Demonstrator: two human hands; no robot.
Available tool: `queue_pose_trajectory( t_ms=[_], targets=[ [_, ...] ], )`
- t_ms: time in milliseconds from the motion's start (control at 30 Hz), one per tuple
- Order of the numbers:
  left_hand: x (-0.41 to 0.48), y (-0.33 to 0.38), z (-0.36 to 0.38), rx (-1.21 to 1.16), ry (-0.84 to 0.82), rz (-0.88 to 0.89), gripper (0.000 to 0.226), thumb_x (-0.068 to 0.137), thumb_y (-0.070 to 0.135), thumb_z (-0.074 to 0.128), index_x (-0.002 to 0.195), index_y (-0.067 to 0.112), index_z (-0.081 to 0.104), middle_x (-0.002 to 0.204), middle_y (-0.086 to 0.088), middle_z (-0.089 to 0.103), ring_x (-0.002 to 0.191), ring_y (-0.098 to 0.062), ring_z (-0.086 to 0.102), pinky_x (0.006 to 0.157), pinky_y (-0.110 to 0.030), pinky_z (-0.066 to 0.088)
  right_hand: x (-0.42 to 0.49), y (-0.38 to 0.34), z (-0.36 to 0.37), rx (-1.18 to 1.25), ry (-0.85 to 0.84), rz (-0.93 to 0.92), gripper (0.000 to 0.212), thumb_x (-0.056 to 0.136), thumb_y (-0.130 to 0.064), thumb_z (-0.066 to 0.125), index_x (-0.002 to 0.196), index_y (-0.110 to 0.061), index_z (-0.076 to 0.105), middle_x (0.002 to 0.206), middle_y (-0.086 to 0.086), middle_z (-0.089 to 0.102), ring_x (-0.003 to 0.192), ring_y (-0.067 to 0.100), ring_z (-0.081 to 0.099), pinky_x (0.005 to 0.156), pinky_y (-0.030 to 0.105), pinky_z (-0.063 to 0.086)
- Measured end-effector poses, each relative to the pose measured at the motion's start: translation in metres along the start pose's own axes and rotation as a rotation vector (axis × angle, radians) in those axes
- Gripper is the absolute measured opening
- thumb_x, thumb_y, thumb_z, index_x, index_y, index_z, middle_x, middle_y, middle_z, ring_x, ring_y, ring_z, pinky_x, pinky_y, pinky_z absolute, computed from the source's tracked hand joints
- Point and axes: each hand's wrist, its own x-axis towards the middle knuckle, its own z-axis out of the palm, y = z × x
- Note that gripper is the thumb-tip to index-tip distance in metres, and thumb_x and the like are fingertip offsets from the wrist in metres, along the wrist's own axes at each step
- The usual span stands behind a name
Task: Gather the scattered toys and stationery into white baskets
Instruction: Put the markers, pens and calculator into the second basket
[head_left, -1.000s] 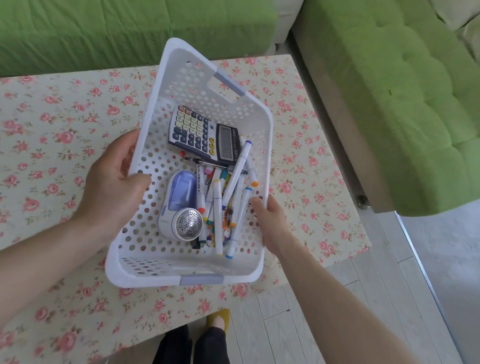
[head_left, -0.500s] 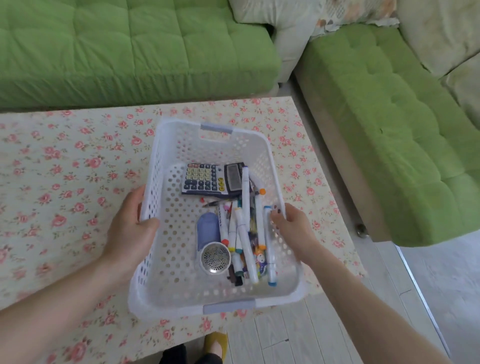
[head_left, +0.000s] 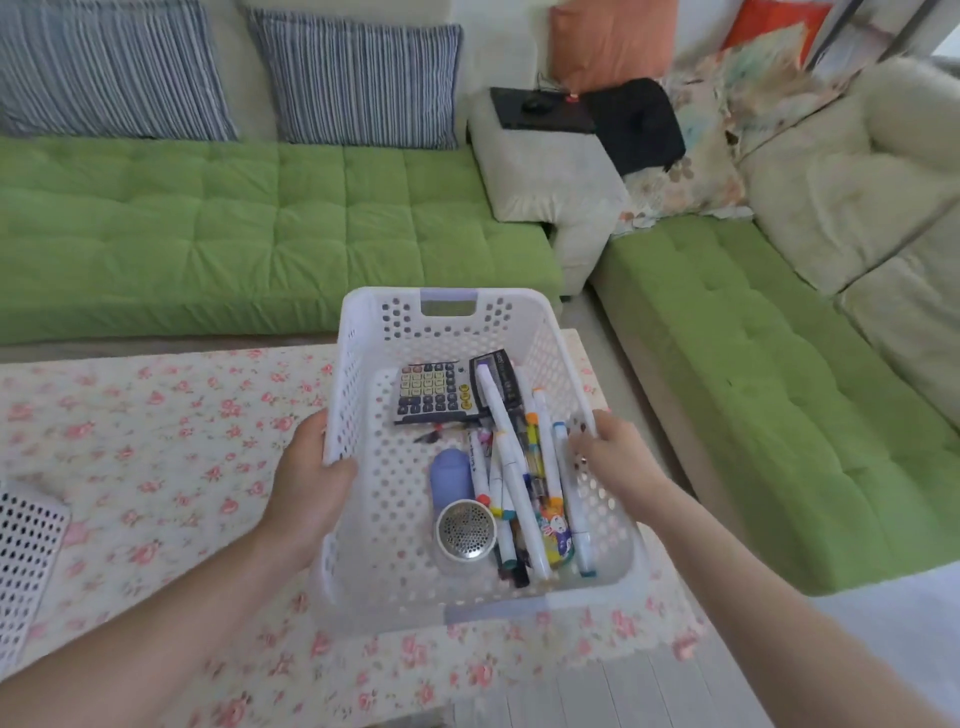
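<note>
I hold a white perforated basket (head_left: 363, 332) above the right end of the floral table. My left hand (head_left: 311, 488) grips its left rim and my right hand (head_left: 615, 457) grips its right rim. Inside lie a calculator (head_left: 434, 392) at the far end, a bundle of several marker pens (head_left: 519, 483) along the right side, and a lilac lint shaver with a round metal mesh head (head_left: 465, 530) near the front.
A second white perforated basket (head_left: 23, 551) shows at the left edge on the table with the floral cloth (head_left: 156, 441). Green sofas (head_left: 260, 218) run behind and to the right (head_left: 779, 395). White plank floor (head_left: 597, 696) lies below the table's front edge.
The basket has been turned square to me and lifted toward the table's far right end. My view has tilted up, so the sofas and cushions now show.
</note>
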Motion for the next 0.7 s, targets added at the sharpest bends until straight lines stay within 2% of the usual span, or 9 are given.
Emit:
queue_pose_trajectory(
  t_ms=[100, 200, 267, 367, 467, 567, 667, 700],
  targets=[
    [-0.015, 0.03, -0.021, -0.003, 0.01, 0.025, 0.05, 0.083, -0.009, 0.043, 0.128, 0.015, 0.049, 0.116, -0.006, 0.056, 0.103, -0.026, 0.055, 0.08, -0.035, 0.045, -0.023, -0.032, -0.021, 0.01, -0.008, -0.042, 0.011, 0.086, 0.001, 0.046, 0.086, -0.003, 0.057, 0.07, 0.002, 0.052, 0.061, 0.014, 0.045, 0.053, 0.024, 0.034],
    [-0.036, 0.062, -0.044, -0.038, 0.037, 0.05, 0.051, 0.081, -0.012, 0.042, 0.123, 0.015, 0.051, 0.113, -0.007, 0.058, 0.102, -0.027, 0.056, 0.077, -0.033, 0.044, -0.044, -0.063, -0.039, -0.01, -0.009, -0.082, 0.011, 0.082, 0.005, 0.048, 0.08, -0.002, 0.057, 0.067, 0.004, 0.052, 0.06, 0.018, 0.046, 0.053, 0.023, 0.035],
    [-0.049, 0.081, -0.059, -0.056, 0.041, 0.067, 0.049, 0.081, -0.014, 0.042, 0.118, 0.017, 0.053, 0.105, -0.005, 0.06, 0.101, -0.027, 0.057, 0.072, -0.032, 0.045, -0.057, -0.083, -0.05, -0.031, -0.011, -0.112, 0.01, 0.08, 0.007, 0.048, 0.078, 0.002, 0.056, 0.073, 0.01, 0.058, 0.061, 0.02, 0.046, 0.055, 0.025, 0.037],
    [-0.072, 0.108, -0.085, -0.059, 0.059, 0.091, 0.043, 0.083, -0.014, 0.042, 0.114, 0.014, 0.053, 0.099, -0.003, 0.059, 0.093, -0.025, 0.056, 0.06, -0.024, 0.042, -0.08, -0.113, -0.062, -0.027, -0.017, -0.17, 0.024, 0.079, 0.008, 0.047, 0.099, 0.014, 0.059, 0.103, 0.024, 0.064, 0.072, 0.024, 0.053, 0.058, 0.029, 0.042],
    [-0.091, 0.129, -0.105, -0.057, 0.077, 0.113, 0.041, 0.084, -0.014, 0.042, 0.116, 0.008, 0.054, 0.1, -0.006, 0.057, 0.085, -0.022, 0.054, 0.054, -0.021, 0.037, -0.099, -0.138, -0.069, -0.041, -0.02, -0.217, 0.031, 0.082, 0.005, 0.045, 0.11, 0.016, 0.055, 0.11, 0.029, 0.061, 0.071, 0.023, 0.05, 0.056, 0.026, 0.037],
    [-0.108, 0.14, -0.126, -0.039, 0.1, 0.119, 0.042, 0.084, -0.015, 0.042, 0.118, 0.007, 0.054, 0.099, -0.006, 0.059, 0.082, -0.022, 0.055, 0.056, -0.024, 0.039, -0.118, -0.157, -0.07, -0.067, -0.023, -0.248, 0.029, 0.084, 0.003, 0.044, 0.107, 0.015, 0.057, 0.108, 0.031, 0.061, 0.074, 0.025, 0.052, 0.058, 0.029, 0.039],
    [-0.123, 0.146, -0.147, -0.035, 0.134, 0.128, 0.046, 0.082, -0.016, 0.043, 0.123, 0.003, 0.053, 0.114, -0.014, 0.061, 0.093, -0.027, 0.056, 0.073, -0.034, 0.045, -0.136, -0.171, -0.067, -0.102, -0.023, -0.265, 0.027, 0.084, 0.002, 0.045, 0.104, 0.014, 0.058, 0.098, 0.028, 0.064, 0.071, 0.025, 0.053, 0.057, 0.027, 0.04],
    [-0.127, 0.147, -0.153, -0.027, 0.139, 0.134, 0.045, 0.082, -0.016, 0.043, 0.122, 0.002, 0.053, 0.114, -0.015, 0.061, 0.092, -0.028, 0.056, 0.073, -0.034, 0.046, -0.142, -0.176, -0.067, -0.114, -0.03, -0.274, 0.026, 0.085, 0.002, 0.045, 0.103, 0.013, 0.059, 0.094, 0.025, 0.063, 0.067, 0.025, 0.054, 0.053, 0.024, 0.04]
  ],
)
